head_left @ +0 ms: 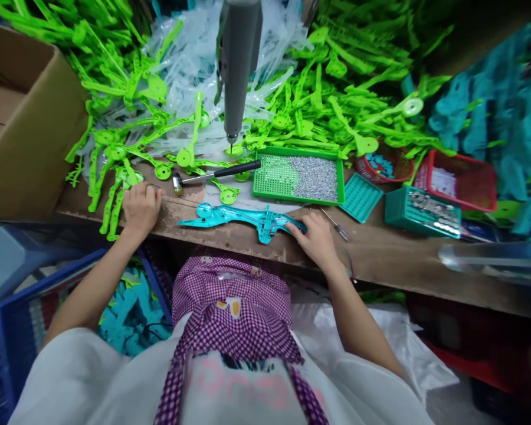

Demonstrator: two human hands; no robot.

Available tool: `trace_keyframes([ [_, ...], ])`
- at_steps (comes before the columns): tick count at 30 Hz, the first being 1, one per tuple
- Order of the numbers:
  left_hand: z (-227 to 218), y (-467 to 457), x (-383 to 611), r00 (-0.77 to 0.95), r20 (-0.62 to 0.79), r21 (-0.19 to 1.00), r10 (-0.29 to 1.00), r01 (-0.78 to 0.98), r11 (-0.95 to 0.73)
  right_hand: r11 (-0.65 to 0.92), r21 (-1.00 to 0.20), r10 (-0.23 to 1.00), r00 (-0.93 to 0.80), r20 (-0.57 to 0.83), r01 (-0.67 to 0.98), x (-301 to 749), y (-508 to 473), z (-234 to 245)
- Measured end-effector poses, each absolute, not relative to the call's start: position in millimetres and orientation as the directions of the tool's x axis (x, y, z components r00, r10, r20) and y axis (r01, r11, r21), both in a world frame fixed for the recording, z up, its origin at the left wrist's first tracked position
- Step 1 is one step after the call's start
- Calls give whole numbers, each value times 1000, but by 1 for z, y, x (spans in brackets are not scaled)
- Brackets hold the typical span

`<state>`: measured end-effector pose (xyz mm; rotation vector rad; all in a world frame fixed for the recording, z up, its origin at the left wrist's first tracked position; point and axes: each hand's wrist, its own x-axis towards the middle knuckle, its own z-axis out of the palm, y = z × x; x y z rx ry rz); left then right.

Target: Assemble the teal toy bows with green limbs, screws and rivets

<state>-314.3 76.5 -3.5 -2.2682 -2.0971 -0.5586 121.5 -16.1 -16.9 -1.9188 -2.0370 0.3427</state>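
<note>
On the front of the wooden bench lies a long teal plastic part [236, 216], rounded and pointed at its left end, with small metal bits and a thin red wire in it. My right hand [316, 237] grips its right end between thumb and fingers. My left hand [141, 209] is curled at the bench edge, up against several lime green plastic parts [110, 203]; whatever its fingers hold is hidden. Between the hands and the heap lies a small hammer [221, 173] with a black handle. Beside my right hand is a thin screwdriver [336, 225].
A grey driver tool [239, 71] hangs point-down over the bench. Behind are heaped green parts [336, 77] and clear plastic pieces [181, 65]. A green basket [298, 199] holds small metal pieces. Red baskets [473, 198] and a teal box [407, 218] stand right; a cardboard box [39, 136] left.
</note>
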Motion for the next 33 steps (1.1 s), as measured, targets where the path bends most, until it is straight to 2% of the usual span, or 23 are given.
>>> trace_keyframes([
  [3,-5,68,-309,2,246,201,969,978,-53,79,-366,995,-53,79,927,119,-15,-17],
  [6,1,60,-307,-15,311,209,950,976,-53,94,-348,994,-69,84,933,121,-14,-16],
  [10,19,51,-294,53,378,246,924,957,-156,142,-323,982,-93,163,936,124,-17,-8],
  [13,23,51,-270,271,295,258,916,901,-349,185,-322,942,-75,326,928,105,-16,8],
  [15,20,56,-253,365,208,267,907,871,-412,245,-371,914,-86,397,896,78,-11,17],
  [17,17,60,-241,389,136,276,911,869,-412,369,-408,901,-215,377,835,45,-3,20],
  [19,16,59,-242,394,113,289,912,866,-409,485,-380,871,-395,294,788,18,6,14],
  [21,19,49,-256,338,184,309,923,872,-381,526,-329,851,-480,214,785,4,12,3],
  [22,21,42,-268,257,252,324,933,886,-332,522,-308,853,-483,196,796,2,14,-3],
  [24,22,29,-295,3,381,380,924,911,-160,504,-288,863,-459,213,814,4,15,-11],
  [26,19,25,-320,-208,408,446,889,895,5,503,-293,858,-428,283,813,7,14,-12],
  [28,12,34,-335,-264,367,478,892,876,62,515,-335,843,-397,362,789,3,12,-4],
  [30,4,53,-340,-248,334,501,909,864,52,553,-401,818,-386,426,730,-7,11,10],
  [33,-1,79,-337,-317,411,577,855,816,25,614,-484,782,-399,479,623,-25,10,25],
])
